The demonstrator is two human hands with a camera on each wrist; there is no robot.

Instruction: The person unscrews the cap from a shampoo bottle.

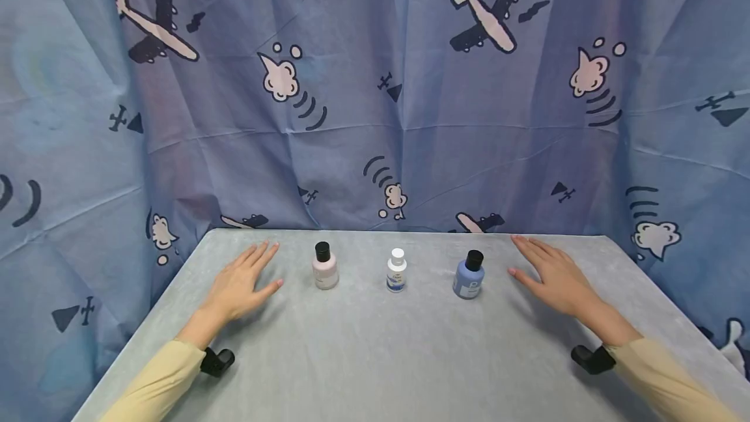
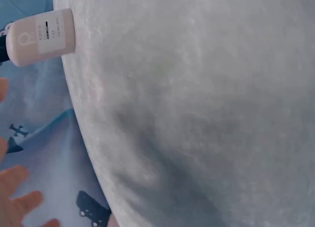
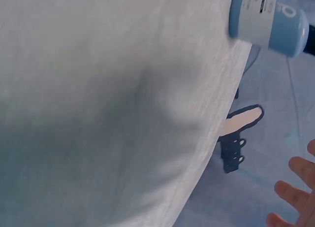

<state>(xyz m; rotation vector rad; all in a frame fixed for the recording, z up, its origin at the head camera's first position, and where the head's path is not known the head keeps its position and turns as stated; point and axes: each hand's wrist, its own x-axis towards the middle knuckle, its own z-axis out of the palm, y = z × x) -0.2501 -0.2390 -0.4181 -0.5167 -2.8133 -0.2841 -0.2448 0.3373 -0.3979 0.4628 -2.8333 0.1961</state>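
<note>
Three small bottles stand upright in a row on the table. On the left is a pale pink bottle (image 1: 325,272) with a black cap, its label showing in the left wrist view. A smaller white bottle (image 1: 396,272) with a white cap and a printed label stands in the middle. To the right is a blue bottle (image 1: 469,279) with a black cap. My left hand (image 1: 239,285) is left of the pink bottle, fingers spread and holding nothing. My right hand (image 1: 553,279) is right of the blue bottle, fingers extended, also holding nothing. Both hands are apart from the bottles.
A pale grey cloth covers the table (image 1: 375,357). Behind it and at both sides hangs a blue curtain (image 1: 351,83) printed with planes. Black straps with mounts sit at the left wrist (image 1: 217,362) and the right wrist (image 1: 593,359).
</note>
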